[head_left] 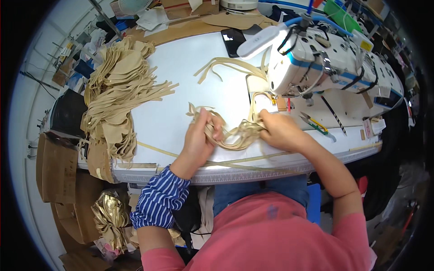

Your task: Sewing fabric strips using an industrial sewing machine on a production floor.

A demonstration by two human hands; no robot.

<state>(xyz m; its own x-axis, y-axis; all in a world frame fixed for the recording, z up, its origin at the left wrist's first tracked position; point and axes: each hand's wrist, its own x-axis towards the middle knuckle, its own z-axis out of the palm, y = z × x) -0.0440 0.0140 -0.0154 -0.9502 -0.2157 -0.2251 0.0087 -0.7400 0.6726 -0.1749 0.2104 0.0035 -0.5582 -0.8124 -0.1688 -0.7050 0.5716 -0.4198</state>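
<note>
Between my hands hangs a bundle of thin beige fabric strips (239,138), sagging in a loop just above the white table. My left hand (201,135) is closed round one end, with short strip ends poking out above the fingers. The fingers of my right hand (280,130) pinch the other end, close to the sewing machine (312,58). From there a strip runs up toward the machine's needle area, where more beige strips (230,65) lie on the table. A large pile of cut beige fabric pieces (120,90) spreads along the table's left side.
Thread snips (316,125) and a striped pencil (333,115) lie right of my right hand. A black phone (233,41) rests at the back. A ruler strip (253,173) edges the table front. Cardboard boxes (56,169) and shiny gold material (110,217) stand at lower left.
</note>
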